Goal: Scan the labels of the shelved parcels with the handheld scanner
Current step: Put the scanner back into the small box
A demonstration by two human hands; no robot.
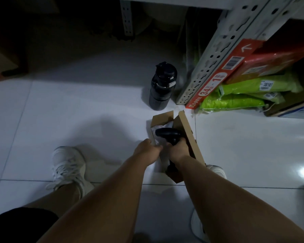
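Your right hand (178,149) clamped on the black scanner (168,135), handle base hidden, left hand (148,149) pinching the open cardboard box (186,130) contents, indistinct, bare floor (68,109) left

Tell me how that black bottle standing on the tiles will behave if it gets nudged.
The black bottle stands tall and narrow on glossy floor tiles, so it would probably slide first, then tip. Being round, it would likely roll once down. Its weight cannot be judged; the contents are hidden.
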